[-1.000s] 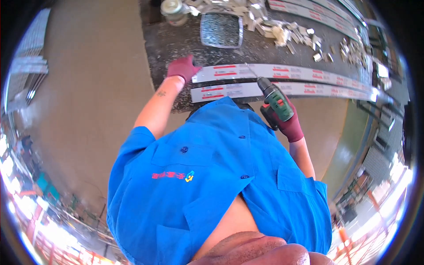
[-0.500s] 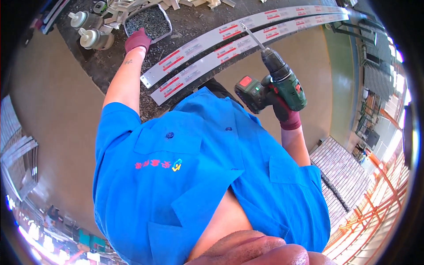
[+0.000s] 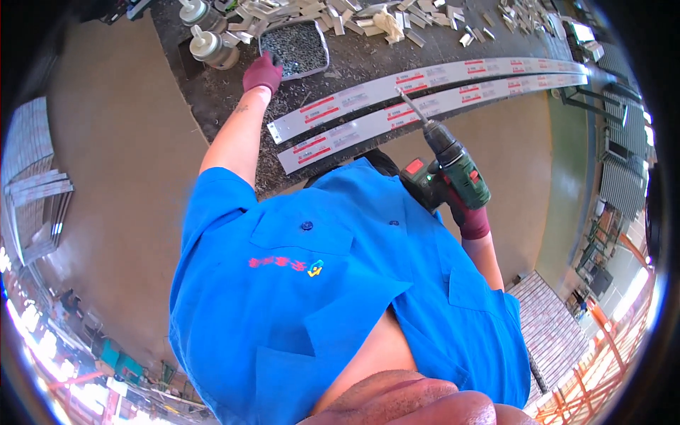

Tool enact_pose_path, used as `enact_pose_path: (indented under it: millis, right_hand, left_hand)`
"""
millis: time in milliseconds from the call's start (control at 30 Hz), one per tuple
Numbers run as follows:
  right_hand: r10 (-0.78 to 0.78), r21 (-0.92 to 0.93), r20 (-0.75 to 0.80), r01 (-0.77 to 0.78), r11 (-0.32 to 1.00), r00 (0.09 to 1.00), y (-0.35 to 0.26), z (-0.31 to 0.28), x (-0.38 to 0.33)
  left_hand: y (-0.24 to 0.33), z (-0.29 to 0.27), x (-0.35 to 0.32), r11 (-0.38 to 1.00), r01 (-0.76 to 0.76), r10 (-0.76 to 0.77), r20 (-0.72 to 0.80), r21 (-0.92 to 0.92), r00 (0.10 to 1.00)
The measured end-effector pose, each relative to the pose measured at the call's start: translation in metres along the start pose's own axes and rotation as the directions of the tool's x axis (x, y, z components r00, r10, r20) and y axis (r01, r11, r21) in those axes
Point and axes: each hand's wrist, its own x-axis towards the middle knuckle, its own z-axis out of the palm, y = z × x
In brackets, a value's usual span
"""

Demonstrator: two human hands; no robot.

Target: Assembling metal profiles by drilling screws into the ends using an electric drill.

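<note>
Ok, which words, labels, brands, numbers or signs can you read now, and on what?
Blue shirt: red lettering beside a teal-and-yellow emblem; not copied out here.
Farther pale strip: red-and-grey print, too small to read.
Nearer pale strip: likewise unreadable.
Drill: any marking is too small.

We see a plain brown floor beside a dark workbench, a green floor strip on the right, orange framework below it, and glaring white light at lower left.
</note>
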Motion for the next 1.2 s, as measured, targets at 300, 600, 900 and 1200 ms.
enact_pose_path:
  millis: [300,600,900,1200]
  right_hand:
    - [-0.060,-0.315,0.123,0.096,0.944,0.991,-0.061,0.003,0.021]
    - [-0.094,-0.279,0.227,0.157,0.947,0.969,-0.058,-0.053,0.053]
    - [-0.053,-0.132,0.525,0.143,0.981,0.849,-0.075,-0.095,0.110]
    - [-0.103,-0.153,0.618,0.247,0.957,0.780,-0.068,-0.122,0.153]
  left_hand:
    - [0.064,-0.018,-0.013,0.975,0.062,-0.088,0.113,0.213,0.990]
    - [0.026,0.001,0.001,0.982,0.126,-0.124,0.026,-0.142,0.992]
    - [0.013,0.002,-0.005,0.451,0.211,-0.374,0.031,-0.867,0.927]
    - [0.036,0.010,-0.012,-0.237,0.078,-0.438,0.178,-0.968,0.881]
